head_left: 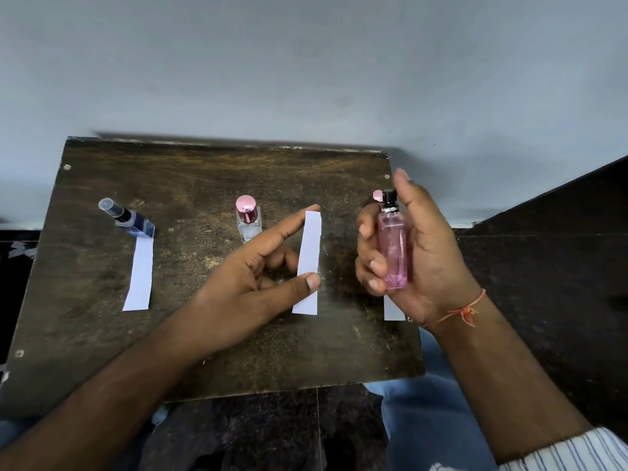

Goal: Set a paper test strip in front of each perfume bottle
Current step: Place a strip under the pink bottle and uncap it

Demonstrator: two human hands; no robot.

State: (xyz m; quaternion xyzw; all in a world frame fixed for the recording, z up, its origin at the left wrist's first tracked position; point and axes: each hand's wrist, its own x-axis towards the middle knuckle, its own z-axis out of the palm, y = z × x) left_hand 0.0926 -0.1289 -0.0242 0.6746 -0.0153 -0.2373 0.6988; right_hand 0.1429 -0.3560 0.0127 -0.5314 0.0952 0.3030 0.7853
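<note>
On the dark wooden table [102, 334], a blue perfume bottle [131, 220] stands at the left with a white paper strip [138, 273] lying in front of it. A clear bottle with a pink cap [248, 219] stands in the middle. My left hand [251, 280] pinches a second white strip [308, 263] between thumb and forefinger, held above the table right of the middle bottle. My right hand [418, 253] grips a pink perfume bottle [394, 246] with a black sprayer, lifted upright. A third strip [393, 311] lies under that hand, mostly hidden. A pink cap [377, 196] peeks out behind the sprayer.
A grey wall rises right behind the table. A dark surface [543, 266] lies to the right of the table. My lap in blue cloth [424, 419] sits below the table's near edge.
</note>
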